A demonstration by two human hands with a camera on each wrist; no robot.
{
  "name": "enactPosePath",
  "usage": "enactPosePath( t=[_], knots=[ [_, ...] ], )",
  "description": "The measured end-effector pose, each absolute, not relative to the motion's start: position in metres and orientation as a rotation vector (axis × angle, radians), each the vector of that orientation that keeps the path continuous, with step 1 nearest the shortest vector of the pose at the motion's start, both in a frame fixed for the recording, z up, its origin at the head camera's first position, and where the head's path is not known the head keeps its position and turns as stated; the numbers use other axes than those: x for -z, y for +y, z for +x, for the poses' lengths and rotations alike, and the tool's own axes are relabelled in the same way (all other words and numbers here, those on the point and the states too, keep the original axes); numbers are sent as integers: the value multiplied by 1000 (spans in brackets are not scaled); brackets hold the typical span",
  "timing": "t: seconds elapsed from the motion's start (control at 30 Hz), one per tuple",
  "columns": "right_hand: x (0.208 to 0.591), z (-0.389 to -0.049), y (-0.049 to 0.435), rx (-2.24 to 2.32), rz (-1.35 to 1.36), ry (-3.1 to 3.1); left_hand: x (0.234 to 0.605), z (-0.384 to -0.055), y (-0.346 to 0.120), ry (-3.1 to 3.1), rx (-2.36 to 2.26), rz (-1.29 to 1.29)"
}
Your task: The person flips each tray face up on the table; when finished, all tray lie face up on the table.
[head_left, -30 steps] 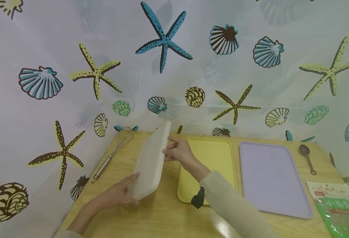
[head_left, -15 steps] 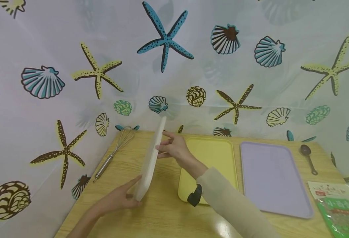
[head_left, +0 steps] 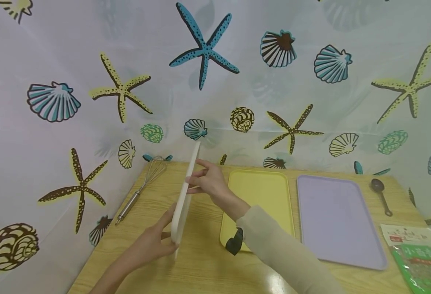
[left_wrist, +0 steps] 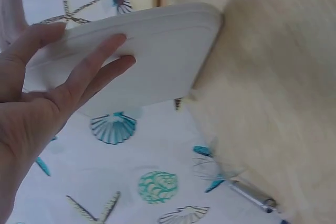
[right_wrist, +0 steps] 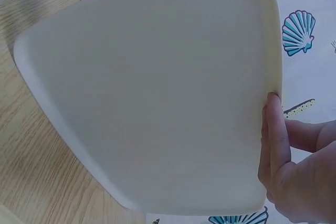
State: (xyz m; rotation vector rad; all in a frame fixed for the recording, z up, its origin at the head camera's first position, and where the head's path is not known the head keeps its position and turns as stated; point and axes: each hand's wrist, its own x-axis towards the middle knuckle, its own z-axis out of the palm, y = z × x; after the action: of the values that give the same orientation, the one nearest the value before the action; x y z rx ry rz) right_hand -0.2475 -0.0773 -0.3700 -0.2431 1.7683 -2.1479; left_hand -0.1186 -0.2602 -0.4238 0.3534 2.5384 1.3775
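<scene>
Between both hands a white tray (head_left: 183, 196) is held up on its edge above the table, seen almost edge-on in the head view. My left hand (head_left: 154, 241) grips its near end, thumb on one side and fingers on the other. At the far part of the tray, my right hand (head_left: 209, 181) pinches the rim between thumb and fingers. The left wrist view shows the left hand (left_wrist: 47, 93) with fingers spread against the tray's underside (left_wrist: 157, 51). In the right wrist view the tray's flat inner face (right_wrist: 152, 98) is bare, with the right hand (right_wrist: 299, 166) at its rim.
A whisk (head_left: 140, 192) lies on the wooden table (head_left: 201, 261) at the left. Rightward are a yellow tray (head_left: 263, 200), a purple tray (head_left: 338, 220), a dark spoon (head_left: 381, 196) and a green-and-white food packet (head_left: 417, 253). A shell-patterned curtain (head_left: 237, 90) hangs behind.
The white tray has turned from showing its broad underside to nearly edge-on. Its far end and my right hand have shifted left; my left hand has kept hold of the near end.
</scene>
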Motion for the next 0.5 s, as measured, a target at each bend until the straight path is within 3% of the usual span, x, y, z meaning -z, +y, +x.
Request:
enactPosePath(
  t=[0.5],
  knots=[
    [366, -246, -86, 2110, -288, 1780, 380, -101, -241, 2899, -1270, 243]
  ],
)
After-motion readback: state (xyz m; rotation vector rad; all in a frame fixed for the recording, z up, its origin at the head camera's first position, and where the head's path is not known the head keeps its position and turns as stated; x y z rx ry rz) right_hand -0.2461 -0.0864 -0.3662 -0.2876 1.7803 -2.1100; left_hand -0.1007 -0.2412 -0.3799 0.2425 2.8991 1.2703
